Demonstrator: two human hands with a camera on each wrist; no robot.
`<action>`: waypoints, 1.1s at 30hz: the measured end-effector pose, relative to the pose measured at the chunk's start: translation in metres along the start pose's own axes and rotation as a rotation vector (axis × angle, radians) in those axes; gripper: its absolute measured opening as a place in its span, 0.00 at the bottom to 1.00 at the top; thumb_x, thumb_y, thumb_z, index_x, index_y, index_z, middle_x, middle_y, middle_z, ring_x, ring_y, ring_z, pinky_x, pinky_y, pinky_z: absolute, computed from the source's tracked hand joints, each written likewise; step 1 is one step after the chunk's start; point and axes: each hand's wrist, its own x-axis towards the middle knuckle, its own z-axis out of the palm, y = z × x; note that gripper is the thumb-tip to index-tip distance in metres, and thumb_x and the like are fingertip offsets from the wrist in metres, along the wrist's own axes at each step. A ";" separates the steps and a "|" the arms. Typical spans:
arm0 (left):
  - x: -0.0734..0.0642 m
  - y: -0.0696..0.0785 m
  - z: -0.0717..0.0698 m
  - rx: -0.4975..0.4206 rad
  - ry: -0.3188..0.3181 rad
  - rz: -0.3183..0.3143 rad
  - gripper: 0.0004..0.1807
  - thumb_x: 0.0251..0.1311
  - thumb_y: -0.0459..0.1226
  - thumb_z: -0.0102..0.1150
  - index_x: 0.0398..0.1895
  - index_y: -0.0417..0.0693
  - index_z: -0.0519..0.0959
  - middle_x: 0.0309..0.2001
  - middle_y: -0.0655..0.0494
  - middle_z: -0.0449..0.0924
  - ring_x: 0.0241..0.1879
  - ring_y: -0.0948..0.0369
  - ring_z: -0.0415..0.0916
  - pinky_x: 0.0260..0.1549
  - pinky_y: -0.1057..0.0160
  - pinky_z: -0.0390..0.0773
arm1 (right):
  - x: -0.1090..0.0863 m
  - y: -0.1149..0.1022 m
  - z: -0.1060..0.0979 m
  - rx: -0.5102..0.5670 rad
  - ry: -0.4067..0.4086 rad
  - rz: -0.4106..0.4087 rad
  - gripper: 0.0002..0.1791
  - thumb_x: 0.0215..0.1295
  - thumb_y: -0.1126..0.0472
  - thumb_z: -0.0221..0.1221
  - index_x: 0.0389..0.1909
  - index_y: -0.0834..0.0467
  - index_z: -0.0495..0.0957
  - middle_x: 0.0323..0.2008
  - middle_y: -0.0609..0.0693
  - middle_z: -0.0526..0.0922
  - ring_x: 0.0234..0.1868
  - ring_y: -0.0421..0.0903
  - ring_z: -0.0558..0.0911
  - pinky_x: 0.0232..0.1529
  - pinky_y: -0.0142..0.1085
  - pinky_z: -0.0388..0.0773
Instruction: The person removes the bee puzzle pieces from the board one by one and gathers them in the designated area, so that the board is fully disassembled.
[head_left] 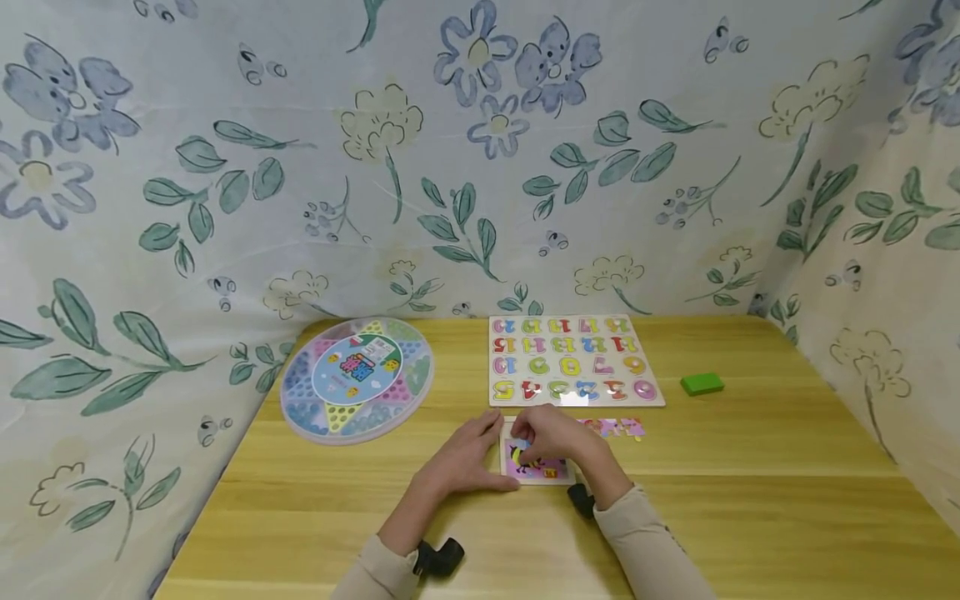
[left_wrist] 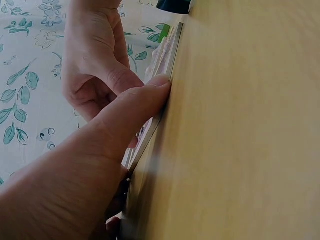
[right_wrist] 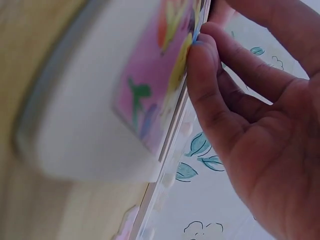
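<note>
A small jigsaw puzzle board [head_left: 537, 481] with a bee picture and a pale rim lies on the table before me. My left hand [head_left: 467, 457] grips it from the left, the thumb along the near edge and the fingers by the far left corner. In the left wrist view, that thumb presses on the board's edge [left_wrist: 145, 145]. Over the picture, my right hand [head_left: 558, 435] pinches a light blue puzzle piece [right_wrist: 198, 31] between thumb and fingertip, right at the board's surface. Most of the piece is hidden by the fingers.
Loose jigsaw pieces [head_left: 622, 427] lie right of the board, partly behind my right wrist. Behind stands a number puzzle board [head_left: 652, 398]. A round Chinese checkers game [head_left: 357, 381] is at the left, a green block [head_left: 702, 383] at the right. Floral cloth [head_left: 465, 167] encloses the table.
</note>
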 end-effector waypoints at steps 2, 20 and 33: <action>0.000 0.000 0.000 -0.001 -0.003 -0.002 0.60 0.48 0.68 0.63 0.76 0.43 0.52 0.78 0.50 0.49 0.77 0.52 0.49 0.73 0.52 0.57 | 0.000 0.000 0.001 -0.006 0.002 0.000 0.17 0.45 0.64 0.75 0.37 0.60 0.82 0.30 0.47 0.81 0.32 0.40 0.76 0.36 0.31 0.75; 0.001 -0.001 0.000 -0.014 -0.015 -0.002 0.60 0.48 0.67 0.63 0.76 0.43 0.51 0.78 0.49 0.48 0.77 0.51 0.47 0.73 0.50 0.55 | 0.002 0.002 0.002 -0.063 0.005 -0.101 0.15 0.44 0.71 0.71 0.36 0.60 0.81 0.28 0.49 0.79 0.28 0.38 0.72 0.30 0.29 0.71; 0.000 0.000 0.000 -0.041 -0.016 -0.007 0.60 0.48 0.67 0.63 0.77 0.43 0.51 0.78 0.50 0.46 0.77 0.52 0.46 0.74 0.51 0.54 | 0.002 -0.001 0.001 -0.074 -0.007 -0.090 0.17 0.43 0.75 0.65 0.37 0.60 0.83 0.27 0.48 0.79 0.28 0.40 0.72 0.29 0.31 0.71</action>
